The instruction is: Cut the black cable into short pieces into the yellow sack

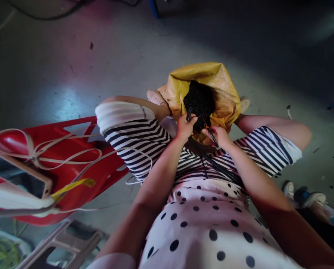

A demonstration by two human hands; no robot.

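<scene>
Head view, looking straight down over a polka-dot top and striped shorts to a yellow sack [225, 93] standing open on the floor [71, 74] between the knees, full of small black parts [199, 99]. Left hand [185, 127] at the near lip of the sack, fingers curled shut round a black tube [189, 112] whose end pokes up past the knuckles. Right hand [219, 135] just beside it, pinched closed on a thin piece with an orange tip [210, 131]; hard to tell at this size whether that piece already touches the tube. Black cable [212, 162] trailing from both hands back across the lap toward the body. Judged to be mid-assembly: one part gripped steady, the other being brought to it, right over the mouth of the sack. Next move likely to call for fine alignment of the orange-tipped end with the tube opening, a firm left grip, and a straight push without kinking the cable. Off to the left, a red stool [80, 164] bearing a phone [21, 176] and loose white straps [68, 158]; another person's shoe [288, 188] at the right edge.
</scene>
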